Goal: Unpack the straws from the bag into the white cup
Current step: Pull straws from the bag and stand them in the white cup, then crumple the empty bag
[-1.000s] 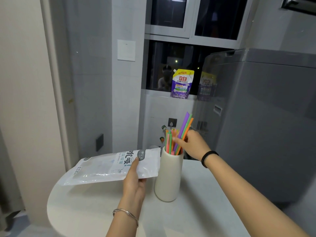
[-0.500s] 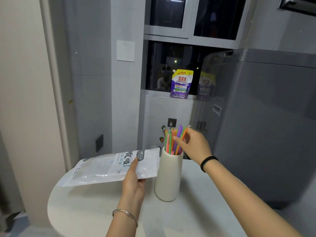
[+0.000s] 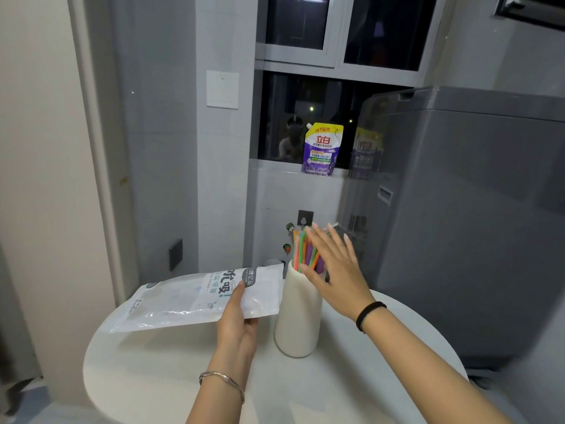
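Note:
A tall white cup [image 3: 298,319] stands on the round white table [image 3: 171,377]. Several coloured straws [image 3: 301,249], green, orange, pink and purple, stick up out of it. My right hand [image 3: 334,267] is beside the straws on their right, fingers spread, the palm against them, holding nothing. My left hand [image 3: 237,324] grips the right end of a flat clear-and-white plastic bag [image 3: 189,298], which hangs level just above the table, left of the cup. The bag looks flat; I cannot make out any straws in it.
A grey washing machine [image 3: 467,224] stands close on the right, behind the table. A purple detergent pouch [image 3: 321,148] sits on the window sill. Walls with a switch plate [image 3: 222,89] close in at the back and left.
My right hand has let go of the straws it was lowering. They have dropped fully into the cup, and the hand has spread flat beside them. The bag and left hand have stayed put.

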Demonstrator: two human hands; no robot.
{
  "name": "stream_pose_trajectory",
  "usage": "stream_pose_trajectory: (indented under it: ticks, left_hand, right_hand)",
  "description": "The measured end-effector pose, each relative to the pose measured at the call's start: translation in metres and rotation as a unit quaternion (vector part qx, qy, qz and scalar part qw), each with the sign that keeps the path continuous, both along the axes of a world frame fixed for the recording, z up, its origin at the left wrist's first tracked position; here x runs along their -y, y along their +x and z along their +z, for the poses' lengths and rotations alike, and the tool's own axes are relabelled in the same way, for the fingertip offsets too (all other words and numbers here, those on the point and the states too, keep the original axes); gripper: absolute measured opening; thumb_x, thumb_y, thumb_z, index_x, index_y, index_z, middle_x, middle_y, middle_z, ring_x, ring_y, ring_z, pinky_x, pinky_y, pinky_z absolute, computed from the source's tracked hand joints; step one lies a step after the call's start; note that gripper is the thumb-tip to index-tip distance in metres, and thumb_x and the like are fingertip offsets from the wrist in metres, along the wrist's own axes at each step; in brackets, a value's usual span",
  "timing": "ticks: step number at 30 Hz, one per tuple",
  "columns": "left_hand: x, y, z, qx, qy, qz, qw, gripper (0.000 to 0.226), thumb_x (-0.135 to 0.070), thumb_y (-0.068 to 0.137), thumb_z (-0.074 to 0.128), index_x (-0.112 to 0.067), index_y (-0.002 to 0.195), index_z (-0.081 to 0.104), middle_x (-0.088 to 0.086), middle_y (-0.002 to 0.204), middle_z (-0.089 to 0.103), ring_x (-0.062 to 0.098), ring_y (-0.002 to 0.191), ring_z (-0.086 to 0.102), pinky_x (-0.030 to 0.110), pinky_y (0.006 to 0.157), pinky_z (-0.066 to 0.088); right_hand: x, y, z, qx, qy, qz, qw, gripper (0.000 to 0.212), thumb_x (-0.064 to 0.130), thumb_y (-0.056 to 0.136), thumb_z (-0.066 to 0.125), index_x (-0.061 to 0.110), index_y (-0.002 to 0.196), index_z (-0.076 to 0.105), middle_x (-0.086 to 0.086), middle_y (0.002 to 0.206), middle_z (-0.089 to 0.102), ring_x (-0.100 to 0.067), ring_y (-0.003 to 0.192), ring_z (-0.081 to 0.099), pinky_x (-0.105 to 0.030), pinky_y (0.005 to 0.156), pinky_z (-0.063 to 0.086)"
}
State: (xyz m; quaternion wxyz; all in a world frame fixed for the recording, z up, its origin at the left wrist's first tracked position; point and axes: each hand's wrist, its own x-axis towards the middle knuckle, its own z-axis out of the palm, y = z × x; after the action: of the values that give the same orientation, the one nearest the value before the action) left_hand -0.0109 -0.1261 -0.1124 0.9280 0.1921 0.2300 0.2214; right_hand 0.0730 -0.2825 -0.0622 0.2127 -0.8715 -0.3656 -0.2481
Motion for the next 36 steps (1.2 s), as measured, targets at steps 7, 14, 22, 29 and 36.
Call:
stream_pose_trajectory:
  ticks: [7,14,22,29,36]
  left_hand:
    - [0.0,0.0,0.0,-0.002,-0.003,-0.002,1.0,0.045,-0.008,0.088,0.063,-0.01,0.132,0.054,0.002,0.106,0.067,0.011,0.08,0.064,0.019,0.043,0.053]
    - [0.0,-0.001,0.001,-0.002,0.023,0.004,1.0,0.042,-0.018,0.088,0.065,-0.012,0.128,0.056,-0.001,0.106,0.069,0.009,0.082,0.066,0.024,0.056,0.055]
    - [-0.006,-0.013,0.004,-0.04,0.101,-0.006,0.994,0.048,-0.046,0.099,0.037,-0.012,0.129,0.052,0.008,0.113,0.065,0.018,0.085,0.066,0.029,0.066,0.053]
    - [-0.033,-0.023,0.0,-0.108,0.125,0.002,0.986,0.076,-0.042,0.089,0.061,-0.012,0.149,0.026,0.011,0.144,0.048,0.028,0.122,0.054,0.041,0.098,0.046]
    - [-0.066,-0.053,0.015,-0.163,0.641,0.275,0.698,0.078,-0.049,0.081,0.065,-0.017,0.145,0.038,0.007,0.152,0.032,0.021,0.14,0.03,0.038,0.112,0.03]
  right_hand:
    - [0.008,-0.009,-0.017,0.008,0.069,0.013,0.998,0.054,0.052,0.094,0.036,0.04,0.145,0.025,0.026,0.151,0.019,0.003,0.145,0.007,-0.033,0.12,-0.008]
    - [-0.011,-0.044,-0.016,0.021,0.281,0.013,0.959,0.024,0.042,0.087,0.054,0.023,0.1,0.061,0.015,0.103,0.059,-0.006,0.098,0.055,-0.026,0.09,0.042]
    - [-0.061,-0.083,-0.034,-0.506,0.294,0.012,0.811,0.039,0.046,0.091,0.051,0.01,0.078,0.061,-0.004,0.065,0.065,-0.012,0.047,0.058,-0.02,0.044,0.04]
    - [-0.066,-0.083,-0.04,-0.445,0.423,0.041,0.788,0.025,0.02,0.094,0.053,0.001,0.083,0.065,-0.008,0.064,0.065,-0.012,0.042,0.06,-0.018,0.041,0.045]
    - [-0.052,-0.084,-0.03,-0.318,0.372,0.107,0.866,0.042,0.018,0.094,0.053,0.023,0.053,0.05,0.013,0.047,0.038,-0.002,0.04,0.034,-0.014,0.045,0.03]
